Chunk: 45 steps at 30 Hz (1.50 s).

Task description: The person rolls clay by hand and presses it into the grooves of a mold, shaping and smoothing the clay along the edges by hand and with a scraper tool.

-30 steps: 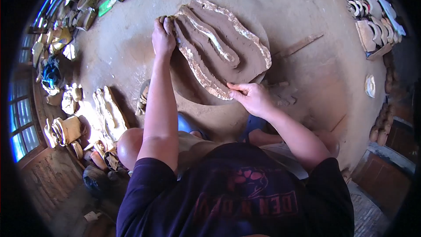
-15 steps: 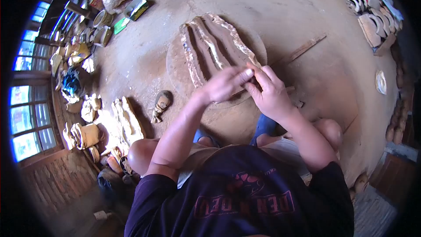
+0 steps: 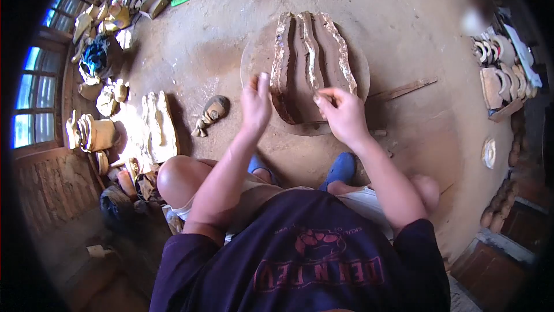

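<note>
A long mould (image 3: 312, 52) with two channels lies on a round board (image 3: 254, 52) on the floor. Its ridges are pale and crusted, and brown clay (image 3: 299, 75) lines the channels. My left hand (image 3: 255, 104) is raised beside the mould's near left corner, holding nothing, fingers pointing up with the thumb apart. Over the near end of the right channel, my right hand (image 3: 346, 115) is closed in a pinch, its fingertips by the middle ridge. Whatever is between those fingertips is too small to make out.
A dark, tied cloth bundle (image 3: 212, 113) lies left of the board. Farther left, another pale mould (image 3: 160, 127) sits in sunlight. A wooden strip (image 3: 404, 89) lies to the right. Curved mould pieces (image 3: 501, 88) are stacked at far right.
My hands were together over the mould's near right corner and are now apart. The left has moved left; the right is over the near end. The camera view has shifted.
</note>
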Each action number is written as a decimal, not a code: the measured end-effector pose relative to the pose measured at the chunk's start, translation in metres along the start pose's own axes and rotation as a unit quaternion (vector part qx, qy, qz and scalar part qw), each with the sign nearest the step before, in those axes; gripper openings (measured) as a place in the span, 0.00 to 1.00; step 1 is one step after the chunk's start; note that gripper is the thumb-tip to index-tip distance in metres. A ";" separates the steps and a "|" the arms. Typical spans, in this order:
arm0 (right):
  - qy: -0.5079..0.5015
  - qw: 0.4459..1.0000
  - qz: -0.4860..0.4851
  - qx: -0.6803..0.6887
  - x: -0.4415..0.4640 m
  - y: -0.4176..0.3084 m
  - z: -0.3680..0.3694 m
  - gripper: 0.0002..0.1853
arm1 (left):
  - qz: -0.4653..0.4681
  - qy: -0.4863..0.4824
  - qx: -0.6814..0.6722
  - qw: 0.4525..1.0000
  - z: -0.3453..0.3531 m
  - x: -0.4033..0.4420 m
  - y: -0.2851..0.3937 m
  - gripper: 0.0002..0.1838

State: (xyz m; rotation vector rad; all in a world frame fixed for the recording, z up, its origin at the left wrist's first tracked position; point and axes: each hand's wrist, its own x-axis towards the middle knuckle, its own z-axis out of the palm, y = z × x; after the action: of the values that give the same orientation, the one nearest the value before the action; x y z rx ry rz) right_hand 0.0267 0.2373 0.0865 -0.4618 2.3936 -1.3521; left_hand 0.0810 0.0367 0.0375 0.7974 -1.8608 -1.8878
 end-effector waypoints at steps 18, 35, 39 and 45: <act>-0.166 0.916 -0.066 -0.360 0.070 -0.014 0.066 0.16 | 0.186 0.037 0.242 0.951 0.003 0.020 -0.076 0.12; -0.202 0.906 0.063 -0.366 -0.043 0.001 0.054 0.54 | 0.191 0.040 0.228 0.954 0.005 0.021 -0.075 0.12; -0.192 0.894 0.035 -0.402 -0.038 0.038 0.039 0.56 | 0.200 0.043 0.222 0.953 0.006 0.021 -0.076 0.11; -0.173 0.962 0.050 -0.203 -0.041 0.062 0.023 0.56 | 0.192 0.053 0.253 0.947 0.012 0.016 -0.085 0.12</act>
State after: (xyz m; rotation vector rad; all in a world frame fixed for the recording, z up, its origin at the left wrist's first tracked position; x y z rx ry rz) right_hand 0.0668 0.2690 0.0276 -0.6158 2.3502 -0.6635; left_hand 0.0719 0.0407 -0.0490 0.6035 -2.2644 -1.1241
